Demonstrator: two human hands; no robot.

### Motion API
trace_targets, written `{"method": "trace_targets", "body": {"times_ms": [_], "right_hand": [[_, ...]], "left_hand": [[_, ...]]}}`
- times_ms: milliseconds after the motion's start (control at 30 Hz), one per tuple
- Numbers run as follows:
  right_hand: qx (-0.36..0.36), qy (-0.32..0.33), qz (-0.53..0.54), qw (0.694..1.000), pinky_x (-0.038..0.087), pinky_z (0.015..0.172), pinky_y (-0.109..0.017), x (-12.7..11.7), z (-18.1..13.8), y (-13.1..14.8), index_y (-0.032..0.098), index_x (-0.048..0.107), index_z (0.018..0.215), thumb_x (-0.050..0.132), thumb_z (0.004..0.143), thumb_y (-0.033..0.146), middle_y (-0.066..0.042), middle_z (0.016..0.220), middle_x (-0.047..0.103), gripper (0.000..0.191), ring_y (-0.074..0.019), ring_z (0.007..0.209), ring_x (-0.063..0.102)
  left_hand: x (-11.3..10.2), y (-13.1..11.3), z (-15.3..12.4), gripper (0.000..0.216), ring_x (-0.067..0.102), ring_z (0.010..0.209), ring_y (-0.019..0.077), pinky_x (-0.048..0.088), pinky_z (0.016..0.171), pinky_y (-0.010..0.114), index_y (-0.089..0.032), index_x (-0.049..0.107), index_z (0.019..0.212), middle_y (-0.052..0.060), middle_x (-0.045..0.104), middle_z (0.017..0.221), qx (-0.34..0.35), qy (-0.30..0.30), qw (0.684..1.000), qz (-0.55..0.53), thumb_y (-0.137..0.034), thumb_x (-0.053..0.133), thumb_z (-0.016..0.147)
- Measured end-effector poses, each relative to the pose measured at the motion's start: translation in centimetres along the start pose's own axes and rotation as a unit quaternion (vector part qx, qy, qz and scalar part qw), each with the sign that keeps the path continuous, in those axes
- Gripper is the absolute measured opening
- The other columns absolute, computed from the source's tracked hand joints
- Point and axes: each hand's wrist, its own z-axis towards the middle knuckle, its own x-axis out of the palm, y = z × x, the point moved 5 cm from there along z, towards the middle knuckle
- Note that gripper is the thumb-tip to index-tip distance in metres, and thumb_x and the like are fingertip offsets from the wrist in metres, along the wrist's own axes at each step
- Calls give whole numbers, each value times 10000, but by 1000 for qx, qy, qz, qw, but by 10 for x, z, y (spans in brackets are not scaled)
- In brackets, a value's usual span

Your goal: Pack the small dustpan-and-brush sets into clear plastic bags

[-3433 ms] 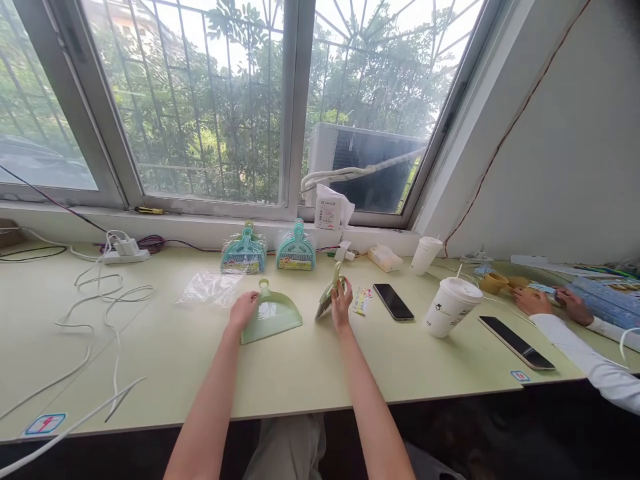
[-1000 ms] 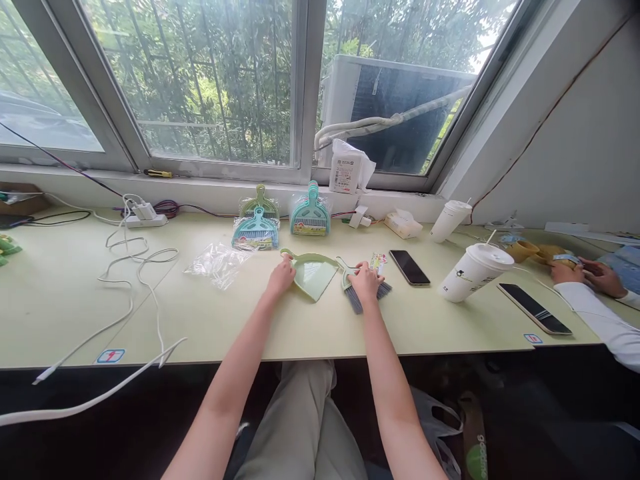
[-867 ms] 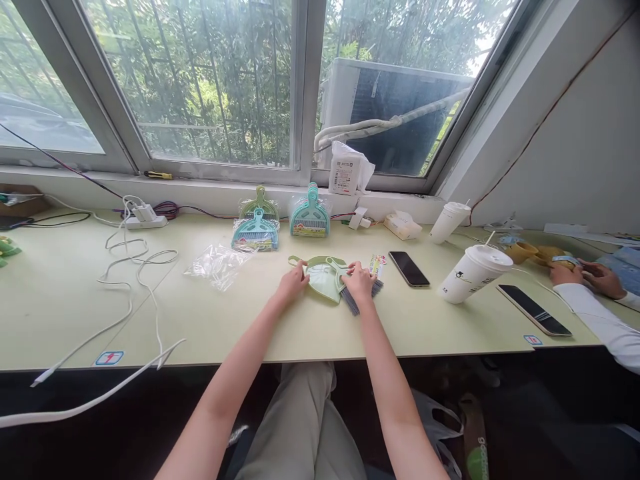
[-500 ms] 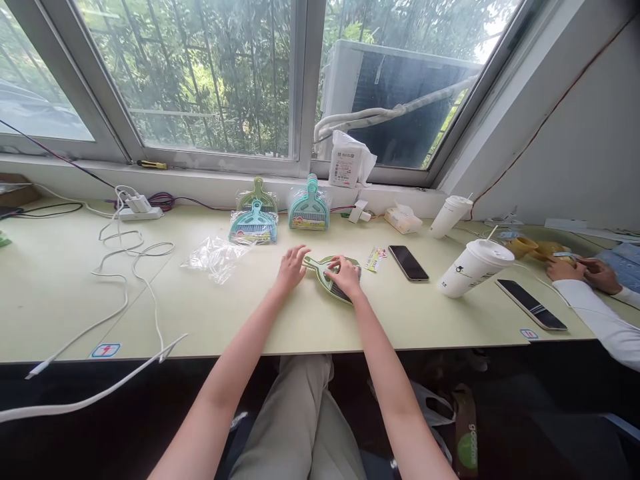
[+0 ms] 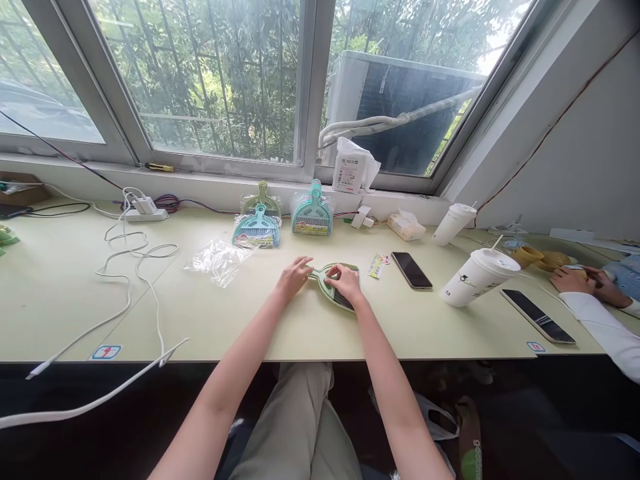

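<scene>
A small green dustpan (image 5: 326, 289) lies flat on the pale green table (image 5: 210, 320), with a small brush (image 5: 344, 300) of grey bristles nested in it. My right hand (image 5: 345, 282) presses down on the brush. My left hand (image 5: 293, 275) touches the handle end (image 5: 314, 273) at the left. A clear plastic bag (image 5: 218, 260) lies to the left of my hands. A small printed label card (image 5: 377, 265) lies just to the right.
Packaged dustpan sets (image 5: 257, 229) (image 5: 313, 217) stand near the window sill. A phone (image 5: 411, 270), two lidded cups (image 5: 475, 277) (image 5: 451, 224) and a second phone (image 5: 537, 315) lie to the right. Another person's hands (image 5: 583, 283) work at far right. White cables (image 5: 130, 267) sprawl left.
The dustpan and brush lay apart, one in each hand. I slid them together, and the brush now sits inside the pan under my right hand.
</scene>
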Motion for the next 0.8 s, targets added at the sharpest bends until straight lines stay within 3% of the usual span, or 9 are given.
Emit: {"method": "trace_targets", "body": {"times_ms": [167, 267, 400, 467, 533, 600, 633, 700, 800], "right_hand": [[9, 28, -38, 999, 296, 874, -356, 0, -1, 5, 250, 605, 827, 643, 721, 335, 13, 920, 703, 141, -191, 854, 589], [9, 22, -33, 999, 288, 882, -356, -1, -4, 6, 248, 599, 826, 624, 725, 329, 10, 924, 698, 132, -196, 887, 585], [19, -7, -9, 1000, 291, 891, -351, -2, -2, 12, 251, 569, 824, 631, 700, 286, 28, 894, 697, 142, -195, 938, 587], [35, -33, 1, 999, 299, 891, -348, -2, 4, 20, 251, 551, 813, 636, 694, 267, 31, 879, 698, 147, -194, 942, 593], [53, -65, 12, 996, 312, 889, -344, 0, 11, 31, 249, 540, 809, 636, 704, 272, 23, 879, 698, 144, -194, 931, 602], [52, -89, 32, 994, 325, 895, -341, 2, 18, 44, 251, 540, 838, 619, 738, 304, 13, 884, 697, 137, -193, 922, 607], [44, -95, 48, 993, 333, 899, -340, 2, 21, 49, 254, 544, 871, 586, 775, 332, 7, 893, 697, 131, -191, 921, 608], [43, -120, 88, 988, 355, 899, -342, -4, 26, 49, 254, 546, 970, 437, 874, 389, -17, 940, 693, 198, -190, 937, 603], [144, -219, 81, 962, 359, 927, -418, -27, 24, 16, 221, 534, 1105, 190, 942, 403, -99, 1137, 636, 421, -236, 1085, 543]], "left_hand": [[4, -1, 3, 366, 384, 1314, 226, 461, 994, 408, -203, 685, 912, 82, 545, 1314, -1, 20, 999, -42, 31, 455, 751], [6, 2, 1, 365, 380, 1314, 240, 411, 1042, 441, -205, 686, 912, 79, 529, 1330, -21, 0, 998, -65, 30, 466, 741], [0, 10, -2, 554, 381, 1309, 260, 358, 1064, 476, -248, 533, 1246, 95, 444, 1401, -118, -95, 973, -171, -22, 540, 740], [4, 13, -4, 669, 470, 1233, 253, 426, 995, 451, -248, 335, 1397, 132, 433, 1388, -208, -123, 918, -314, -145, 582, 783], [20, 9, -5, 682, 579, 1089, 230, 494, 891, 411, -225, 225, 1434, 151, 502, 1297, -274, -73, 826, -488, -306, 557, 843], [35, -1, -4, 606, 622, 996, 209, 522, 826, 365, -216, 290, 1393, 132, 571, 1199, -280, 7, 735, -617, -389, 533, 866], [39, -4, -3, 557, 626, 982, 202, 527, 810, 343, -217, 348, 1350, 119, 590, 1169, -275, 27, 705, -653, -394, 547, 861], [42, 5, -4, 462, 630, 944, 180, 532, 778, 308, -219, 421, 1255, 98, 608, 1135, -310, 4, 669, -676, -348, 584, 843], [41, 34, -13, 366, 634, 800, 139, 539, 712, 292, -206, 425, 1171, 77, 629, 1043, -425, -88, 622, -652, -278, 574, 844]]}}
